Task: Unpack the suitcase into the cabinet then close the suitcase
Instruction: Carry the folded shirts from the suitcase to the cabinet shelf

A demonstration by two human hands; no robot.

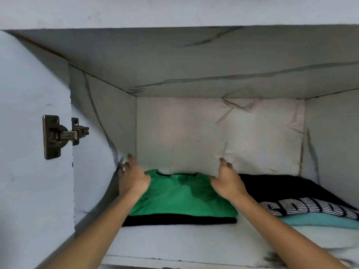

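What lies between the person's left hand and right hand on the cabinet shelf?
In the head view, a folded green shirt lies between the left hand and right hand, stacked on a folded black garment.

We're looking straight into a clothes cabinet (pixel 194 123), and this reads as a home's storage space. Inside are white panels with grey marble-style veining, and the back lining is wrinkled. A metal hinge (pixel 64 135) sits on the open door (pixel 29 90) at left. On the shelf (pixel 184 241) are folded clothes in two stacks: a green shirt (pixel 180 197) over a black garment (pixel 174 220), and beside it a black printed top (pixel 291 199) over a teal piece (pixel 320 222).
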